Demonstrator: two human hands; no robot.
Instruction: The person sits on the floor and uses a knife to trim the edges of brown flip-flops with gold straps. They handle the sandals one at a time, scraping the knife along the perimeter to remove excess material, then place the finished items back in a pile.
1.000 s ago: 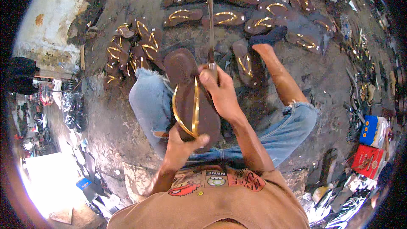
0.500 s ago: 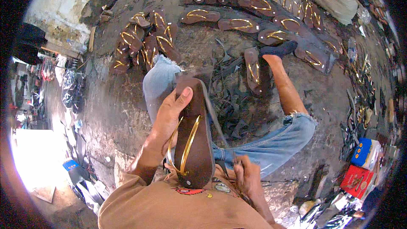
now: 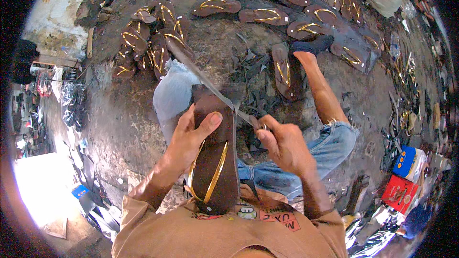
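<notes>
In my left hand (image 3: 193, 136) is a brown flip-flop (image 3: 215, 162) with gold straps, its toe end close to my shirt. The thumb presses on the footbed and the fingers wrap around the side. Dark sole material (image 3: 203, 91) juts past the far heel end. My right hand (image 3: 284, 141) is closed around the handle of a long thin knife (image 3: 208, 83). Its blade slants up and to the left, meeting the sole's edge at the heel's right corner. The handle is mostly hidden in the fist.
Dark offcuts (image 3: 253, 76) litter the floor between my legs. A flip-flop pile (image 3: 153, 43) lies at far left, and rows of flip-flops (image 3: 263, 16) curve across the back. One single flip-flop (image 3: 282, 71) is beside my foot. Blue and red boxes (image 3: 400, 193) stand at right.
My right hand has risen and moved forward with the knife, from beside my waist to near the heel. The blade now points farther up and left. My left hand still grips the flip-flop.
</notes>
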